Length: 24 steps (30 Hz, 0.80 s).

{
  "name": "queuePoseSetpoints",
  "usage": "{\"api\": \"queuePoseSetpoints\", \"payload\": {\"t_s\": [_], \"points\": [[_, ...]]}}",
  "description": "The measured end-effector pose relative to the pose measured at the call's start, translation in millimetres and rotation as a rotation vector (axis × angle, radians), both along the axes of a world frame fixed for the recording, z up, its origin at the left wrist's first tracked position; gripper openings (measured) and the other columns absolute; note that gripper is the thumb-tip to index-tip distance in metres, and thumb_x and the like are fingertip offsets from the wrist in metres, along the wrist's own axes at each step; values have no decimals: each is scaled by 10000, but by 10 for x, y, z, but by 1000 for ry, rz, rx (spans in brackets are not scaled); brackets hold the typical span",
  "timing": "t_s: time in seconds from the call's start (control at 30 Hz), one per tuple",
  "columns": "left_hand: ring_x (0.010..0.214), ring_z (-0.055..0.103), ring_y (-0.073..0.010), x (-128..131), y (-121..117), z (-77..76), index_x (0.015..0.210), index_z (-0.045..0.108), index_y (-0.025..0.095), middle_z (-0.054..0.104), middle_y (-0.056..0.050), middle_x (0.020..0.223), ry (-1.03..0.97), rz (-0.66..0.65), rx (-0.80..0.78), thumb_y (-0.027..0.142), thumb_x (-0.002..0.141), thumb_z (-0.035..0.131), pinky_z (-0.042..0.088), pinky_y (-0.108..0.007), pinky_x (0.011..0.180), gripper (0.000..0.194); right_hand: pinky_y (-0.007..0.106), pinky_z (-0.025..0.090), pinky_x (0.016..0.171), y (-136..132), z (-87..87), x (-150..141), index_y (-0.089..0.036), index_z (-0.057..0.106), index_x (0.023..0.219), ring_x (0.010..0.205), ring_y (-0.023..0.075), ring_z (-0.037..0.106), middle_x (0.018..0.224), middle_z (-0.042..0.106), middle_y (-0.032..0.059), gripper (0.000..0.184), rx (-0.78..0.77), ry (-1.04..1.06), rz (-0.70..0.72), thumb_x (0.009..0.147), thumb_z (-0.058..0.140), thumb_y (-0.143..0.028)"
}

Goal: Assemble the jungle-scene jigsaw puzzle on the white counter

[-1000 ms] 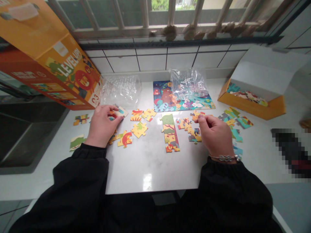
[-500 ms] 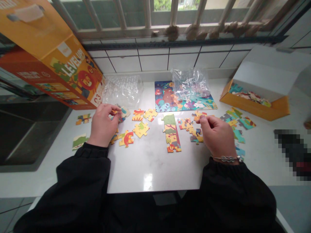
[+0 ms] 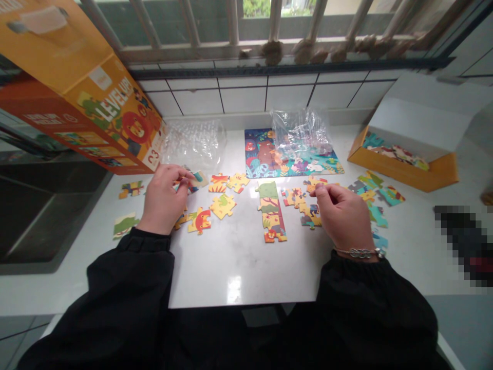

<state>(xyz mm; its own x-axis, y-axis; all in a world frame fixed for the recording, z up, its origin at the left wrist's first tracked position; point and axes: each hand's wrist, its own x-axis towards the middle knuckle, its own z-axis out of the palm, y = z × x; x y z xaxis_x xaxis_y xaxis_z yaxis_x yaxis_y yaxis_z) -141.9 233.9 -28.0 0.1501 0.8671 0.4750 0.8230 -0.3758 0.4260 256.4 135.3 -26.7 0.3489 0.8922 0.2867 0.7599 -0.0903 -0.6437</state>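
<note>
My left hand [image 3: 164, 198] is closed in a pinch on a puzzle piece [image 3: 199, 179], which tilts up from the counter with a pale and teal patch showing. Under and beside these fingers lie other pieces, partly hidden. My right hand [image 3: 344, 213] has its thumb pressed to its curled fingers, right beside a yellow giraffe piece [image 3: 313, 184]; what the fingertips hold, if anything, is hidden. Between the hands stands a joined strip of puzzle pieces [image 3: 271, 210], green at the top, a lion at the bottom. A red-and-yellow piece [image 3: 200, 221] and a yellow piece [image 3: 222, 205] lie loose to its left.
An orange box [image 3: 127, 113] stands at the back left by a dark sink [image 3: 38, 216]. Crumpled plastic bags [image 3: 194, 141] and a picture sheet [image 3: 262, 162] lie along the wall. At right, an open carton [image 3: 408, 167] holds pieces; several more [image 3: 379, 216] lie before it.
The piece in my left hand has tilted slightly, showing more of its face. My right hand stays in nearly the same place, and the strip has not moved.
</note>
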Motion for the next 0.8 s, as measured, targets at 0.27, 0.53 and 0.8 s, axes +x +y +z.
{"api": "queuePoseSetpoints", "payload": {"t_s": [0.27,0.53,0.8], "points": [[1100,674,-279,-5,9,-22,999,727,258,668,-91,1143,6,23,16,198,965,595,599,-492,980,149,328,340,625,4,-8,1,-207,834,867,629,192,589,670,684,30,476,8,3,-1,1050,539,-532],[957,674,-236,-26,18,-30,994,751,232,678,-76,1117,1,43,47,167,938,610,594,-411,897,165,316,344,635,6,-13,10,-206,856,907,649,187,612,694,710,31,473,-1,0,-2,1051,542,-529],[1188,674,-287,19,7,-24,1155,693,235,725,-74,1238,56,-64,-22,339,988,667,553,-470,1082,198,316,321,618,1,-14,12,-202,852,899,621,176,581,663,680,21,478,2,-6,-6,1061,549,-534]]}}
